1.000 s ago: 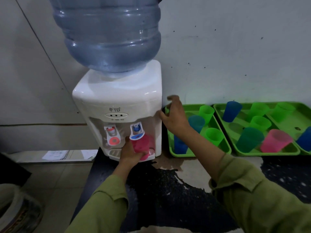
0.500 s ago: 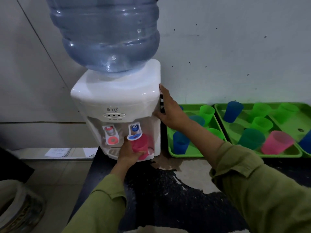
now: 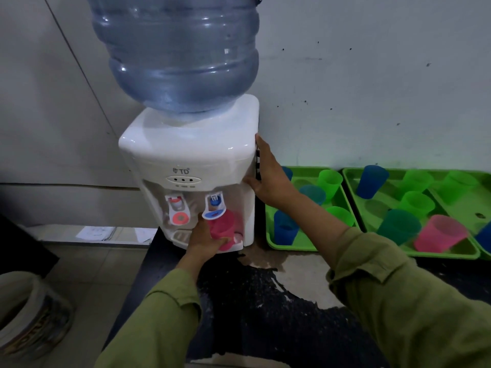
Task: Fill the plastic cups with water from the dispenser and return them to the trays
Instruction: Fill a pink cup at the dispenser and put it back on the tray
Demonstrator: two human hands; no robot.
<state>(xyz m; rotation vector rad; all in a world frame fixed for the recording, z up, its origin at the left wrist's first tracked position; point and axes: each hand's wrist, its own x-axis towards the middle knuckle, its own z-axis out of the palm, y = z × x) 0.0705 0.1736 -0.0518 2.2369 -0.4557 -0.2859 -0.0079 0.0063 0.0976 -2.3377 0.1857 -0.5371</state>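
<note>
The left hand (image 3: pixel 204 243) still gripped the pink cup (image 3: pixel 221 227) under the blue tap (image 3: pixel 214 208) of the dispenser (image 3: pixel 191 155). The right hand (image 3: pixel 268 176), curled beside it a second earlier, now lay flat, fingers straight, against its right side.

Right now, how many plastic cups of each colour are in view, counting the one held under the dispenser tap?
Pink translucent plastic cups: 2
Blue plastic cups: 4, one half hidden, one cut off
Light green plastic cups: 5
Teal plastic cups: 2
Total: 13
</note>
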